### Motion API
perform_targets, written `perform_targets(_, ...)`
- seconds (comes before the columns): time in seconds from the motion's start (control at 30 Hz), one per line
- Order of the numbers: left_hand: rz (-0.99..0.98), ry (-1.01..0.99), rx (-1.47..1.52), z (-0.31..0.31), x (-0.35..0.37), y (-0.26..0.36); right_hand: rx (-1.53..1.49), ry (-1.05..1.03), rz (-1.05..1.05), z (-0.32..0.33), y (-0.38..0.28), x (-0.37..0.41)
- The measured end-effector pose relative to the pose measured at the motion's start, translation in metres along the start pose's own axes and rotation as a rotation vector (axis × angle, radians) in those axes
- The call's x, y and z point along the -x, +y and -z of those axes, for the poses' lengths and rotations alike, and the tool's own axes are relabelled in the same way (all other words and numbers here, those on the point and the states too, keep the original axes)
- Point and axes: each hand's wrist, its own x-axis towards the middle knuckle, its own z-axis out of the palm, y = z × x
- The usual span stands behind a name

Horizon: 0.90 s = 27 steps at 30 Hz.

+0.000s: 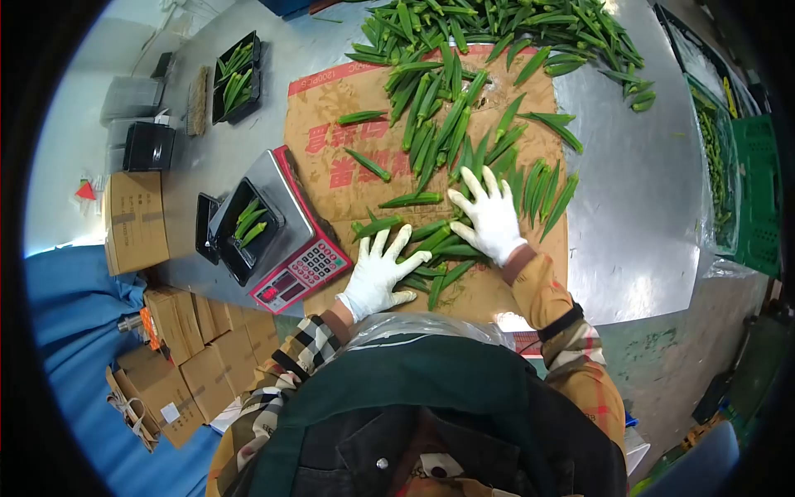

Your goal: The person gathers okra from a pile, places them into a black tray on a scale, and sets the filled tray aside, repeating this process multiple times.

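Note:
Both of my hands wear white gloves and rest on loose green okra point(445, 124) spread over a flat cardboard sheet point(331, 186). My left hand point(381, 273) has its fingers spread at the near edge of the pods, holding nothing. Fingers apart, my right hand point(490, 217) touches pods farther right and grips none. To the left, a red and silver scale point(310, 263) carries a black tray point(248, 228) with a few okra pods inside. A larger okra pile point(513, 21) lies at the far side of the metal table point(621, 248).
Another black tray point(237, 76) with okra stands at the far left, near a brush point(197, 101) and stacked black trays point(149, 147). Cardboard boxes point(137, 222) stand beyond the left edge. A green crate point(755, 195) is at the right.

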Motion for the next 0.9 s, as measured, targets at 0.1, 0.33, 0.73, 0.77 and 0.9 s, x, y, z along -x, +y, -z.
perform_targets(0.1,0.060,0.103,0.023,-0.014,0.023,-0.002,0.023,0.099,-0.092,0.009,0.008,0.040)
perform_targets(0.33,0.108,0.182,0.389,-0.051,0.068,-0.014,0.076,0.180,-0.247,0.015,0.004,0.104)
perform_targets(0.73,0.522,0.685,0.978,-0.062,0.083,-0.016,-0.133,0.042,-0.091,-0.033,-0.076,0.173)
perform_targets(0.77,0.488,0.666,0.831,-0.055,0.079,-0.016,-0.120,0.008,-0.131,-0.042,-0.072,0.179)
perform_targets(0.9,0.468,0.562,0.350,-0.069,0.065,-0.022,-0.236,0.072,-0.173,-0.032,-0.059,0.187)
